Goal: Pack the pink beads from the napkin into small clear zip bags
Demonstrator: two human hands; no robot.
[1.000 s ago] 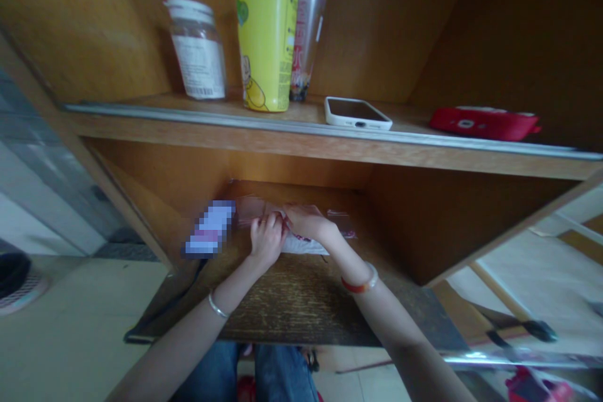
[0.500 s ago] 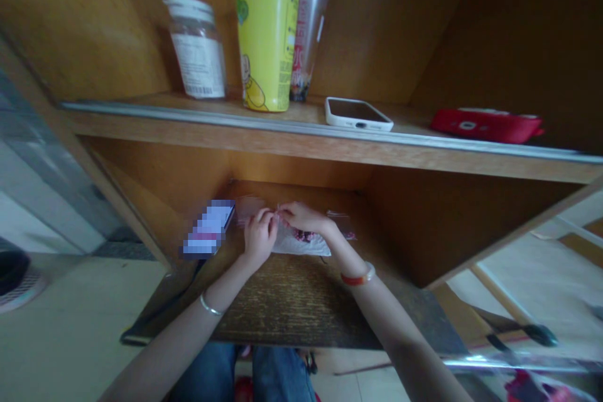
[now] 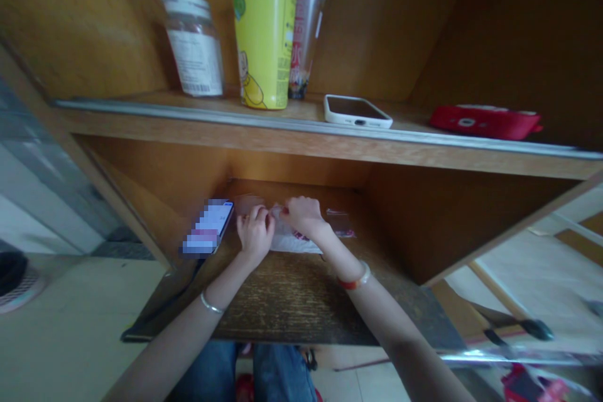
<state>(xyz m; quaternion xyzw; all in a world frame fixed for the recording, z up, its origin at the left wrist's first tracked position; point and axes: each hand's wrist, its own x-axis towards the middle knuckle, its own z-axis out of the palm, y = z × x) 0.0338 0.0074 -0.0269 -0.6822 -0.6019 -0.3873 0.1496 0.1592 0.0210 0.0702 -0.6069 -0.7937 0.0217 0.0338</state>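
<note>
On the lower shelf my left hand (image 3: 255,235) has its fingers curled at the left edge of a small clear plastic bag (image 3: 277,218). My right hand (image 3: 304,215) is closed in a pinch on the bag's other side, its wrist bent over. Under the hands lies a white sheet, perhaps tissue or a pouch (image 3: 289,244). Dark red and white bead-like bits (image 3: 300,235) show on it, partly covered by my right hand. Just right of that hand rests another clear packet (image 3: 340,224) with small reddish bits along its lower edge. My fingertips are small and blurred.
A lit phone (image 3: 207,229) leans at the left, with a dark cable below. The upper shelf (image 3: 311,135) bears a white-capped jar (image 3: 194,50), a yellow bottle (image 3: 264,31), a clear tumbler (image 3: 306,19), a white-cased phone (image 3: 357,112) and a red case (image 3: 485,122).
My right hand has risen slightly and turned, knuckles higher, with the plastic stretching between the hands. My left hand has shifted a little left. The view has tilted slightly.
</note>
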